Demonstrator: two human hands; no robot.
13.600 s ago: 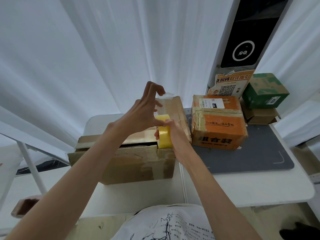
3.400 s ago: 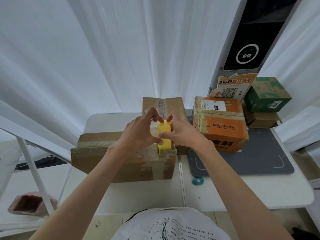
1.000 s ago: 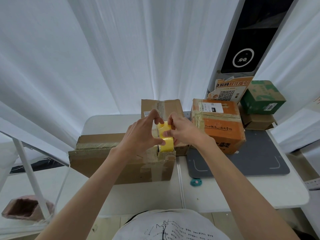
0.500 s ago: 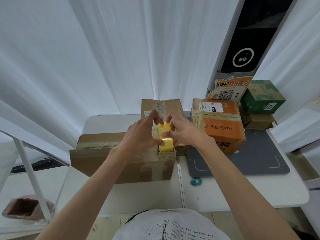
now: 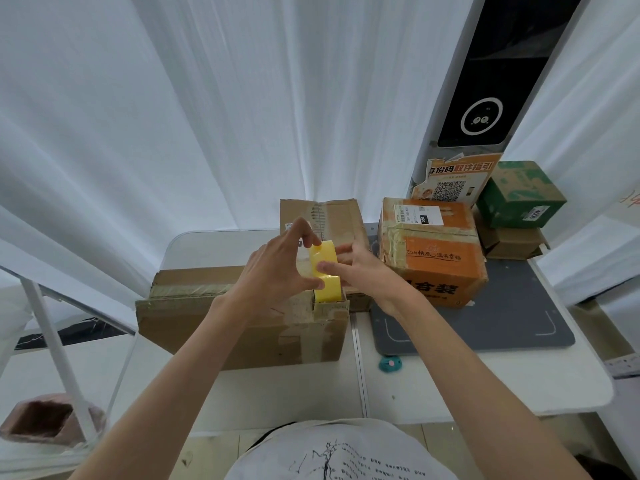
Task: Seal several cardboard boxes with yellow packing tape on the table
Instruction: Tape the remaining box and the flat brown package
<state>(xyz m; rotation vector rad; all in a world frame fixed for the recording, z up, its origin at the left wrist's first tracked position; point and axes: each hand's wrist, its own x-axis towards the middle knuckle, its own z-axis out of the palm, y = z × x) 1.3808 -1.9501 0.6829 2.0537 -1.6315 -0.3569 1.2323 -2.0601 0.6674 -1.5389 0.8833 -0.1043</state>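
Note:
A yellow tape roll (image 5: 327, 282) stands on edge above the right end of a long brown cardboard box (image 5: 221, 320) on the white table (image 5: 485, 382). My left hand (image 5: 277, 268) curls around the roll's left side, with thumb and forefinger pinching at its top rim. My right hand (image 5: 360, 268) grips the roll from the right, thumb across its face. Behind them stands a smaller brown box (image 5: 339, 220) with an old tape strip on its lid.
An orange taped box (image 5: 433, 251) sits on a grey mat (image 5: 485, 327) at the right. A green box (image 5: 519, 195) is stacked on a brown one behind it. A small teal object (image 5: 390, 364) lies near the mat's front edge. White curtains hang behind.
Both hands stay on the roll in the same spot; my left fingers have shifted slightly along the top edge of the roll.

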